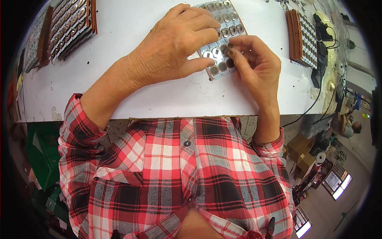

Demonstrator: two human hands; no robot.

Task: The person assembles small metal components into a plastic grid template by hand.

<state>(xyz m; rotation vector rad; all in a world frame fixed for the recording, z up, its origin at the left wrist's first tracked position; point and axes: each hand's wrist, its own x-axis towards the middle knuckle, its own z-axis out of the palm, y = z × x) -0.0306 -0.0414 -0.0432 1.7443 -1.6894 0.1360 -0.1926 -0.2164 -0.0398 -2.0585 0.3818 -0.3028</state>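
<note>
1. On the white tabletop [159, 101]: keep panel [238, 22] flat beneath both hands.
2. With left hand [179, 38] open and spread over panel: steady lightly.
3. With right hand [258, 61] almost closed at fingertips (impossible to tell if gripping): handle each round disc [223, 66] gently.

One left hand [171, 44], one right hand [260, 65], one panel [229, 24], three panel stacks [73, 30] [36, 46] [304, 42]

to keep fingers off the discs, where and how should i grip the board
Probably by the board's long edges, one hand from each side: it lies flat, its face crowded with discs. The left hand hides part of the board's left edge.
</note>
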